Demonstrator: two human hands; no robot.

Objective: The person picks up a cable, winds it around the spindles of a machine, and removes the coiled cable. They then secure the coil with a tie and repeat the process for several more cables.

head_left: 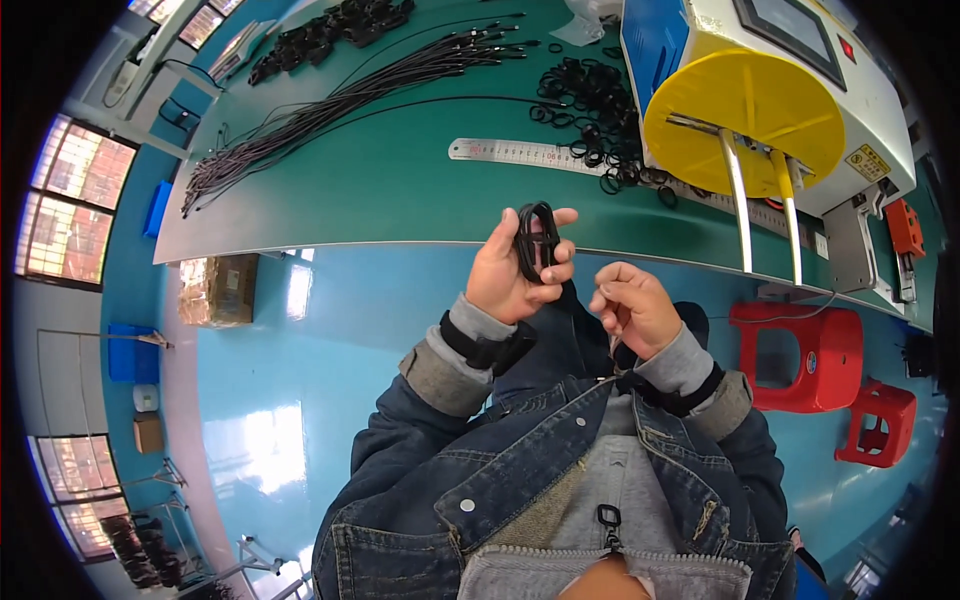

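Observation:
My left hand (496, 275) grips a coiled black cable (537, 245), held upright just in front of the bench edge. The thumb lies on one side of the coil and the fingers wrap round the other. To the right and slightly lower, apart from the coil, is my right hand (640, 308). Its fingers are curled in with the thumb against them; whatever they may hold is too small to make out. On the green bench (350, 205) beyond my hands lies a heap of small black rings (585, 90). A long bundle of black cables (370, 100) stretches across the bench to the left.
A steel ruler (510, 151) runs along the bench, partly under the rings. At right stands a white machine (880, 100) with a yellow disc (690, 120) and protruding rods. More black coils (330, 35) lie far left. Red stools (830, 350) and a cardboard box (218, 290) are below.

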